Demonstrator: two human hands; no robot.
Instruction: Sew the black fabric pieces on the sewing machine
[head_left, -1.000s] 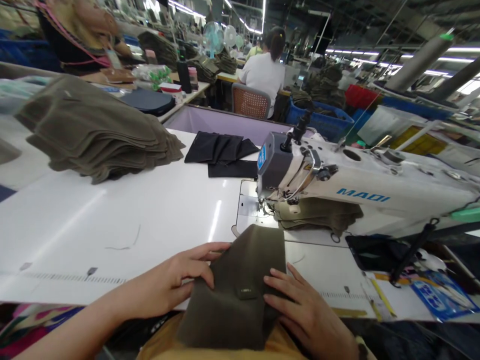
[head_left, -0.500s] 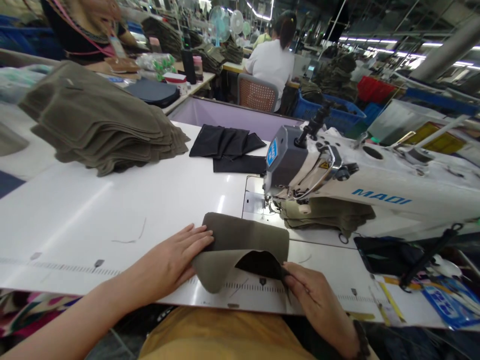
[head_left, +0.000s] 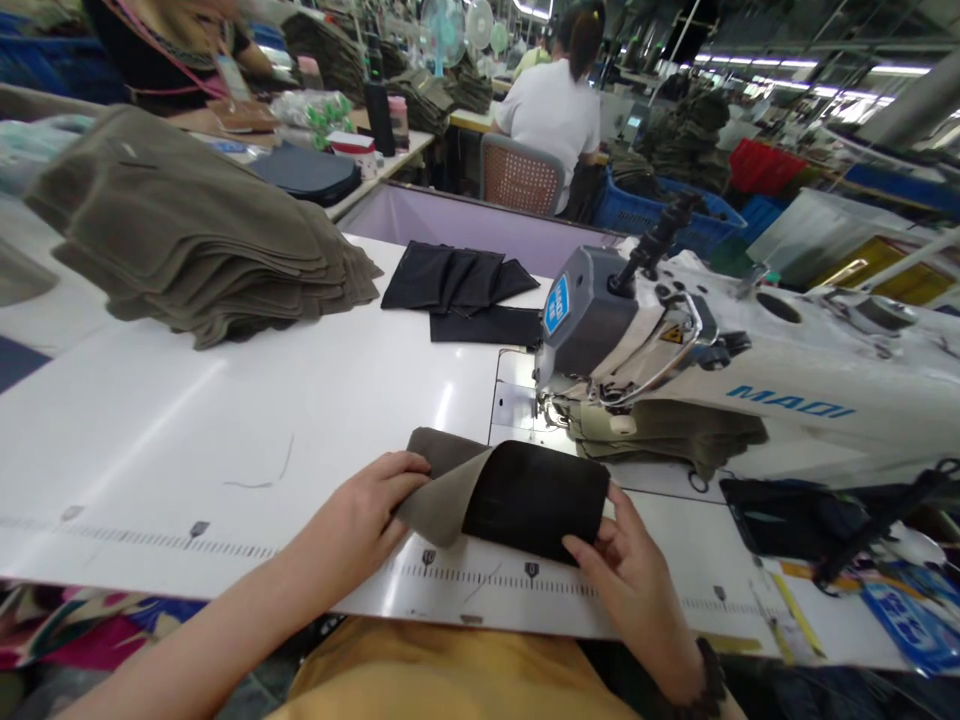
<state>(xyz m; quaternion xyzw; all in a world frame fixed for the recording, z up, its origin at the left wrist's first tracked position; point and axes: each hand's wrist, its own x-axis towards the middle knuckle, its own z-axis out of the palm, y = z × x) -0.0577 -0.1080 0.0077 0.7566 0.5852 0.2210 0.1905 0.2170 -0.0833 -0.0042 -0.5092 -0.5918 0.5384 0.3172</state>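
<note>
A fabric piece [head_left: 536, 495], olive on one face and black on the other, lies on the white sewing table with its right part folded over, black side up. My left hand [head_left: 375, 505] pinches its left end, where the olive face curls. At the right end, my right hand [head_left: 626, 560] grips the black part, thumb on top and fingers behind the edge. Just beyond the cloth stands the sewing machine [head_left: 622, 320], its needle area close to the fabric. More olive pieces [head_left: 675, 435] lie under the machine's arm.
A tall stack of olive fabric [head_left: 202, 230] stands at the left. Black pieces [head_left: 457, 285] lie behind the needle area. A phone-like dark object [head_left: 772, 515], small scissors and a blue packet [head_left: 907, 620] are at the right. Two people sit beyond the table.
My right hand has lifted and turned the fabric's right part over, so its black side now faces up. My left hand has stayed at the left end, its fingers now more curled.
</note>
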